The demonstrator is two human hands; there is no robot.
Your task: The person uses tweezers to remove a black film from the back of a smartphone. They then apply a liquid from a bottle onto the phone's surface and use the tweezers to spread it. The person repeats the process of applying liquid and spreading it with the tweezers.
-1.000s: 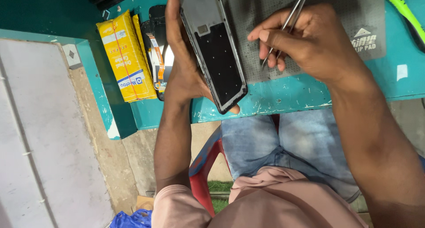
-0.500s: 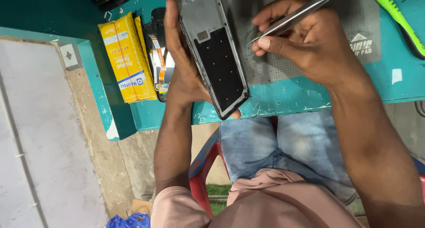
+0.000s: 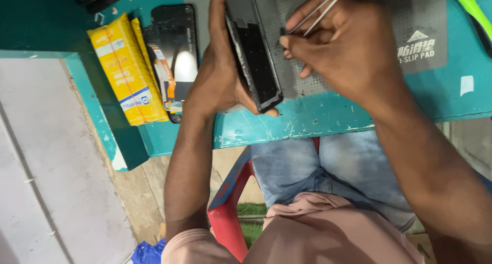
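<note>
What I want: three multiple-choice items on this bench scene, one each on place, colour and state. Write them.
1. Where is the yellow box? A in a drawer; B left of the opened phone; C on the lap.
2. What colour is the bench? A teal; B red; C white.
3. How is the opened phone? A flat on the floor; B held in the left hand; C boxed.
Key: B, it lies at the phone's left; A, its painted edge is teal; B, the left hand clasps it while the right hand holds tweezers.

Tweezers (image 3: pixel 318 10) beside opened phone (image 3: pixel 253 54)
</note>
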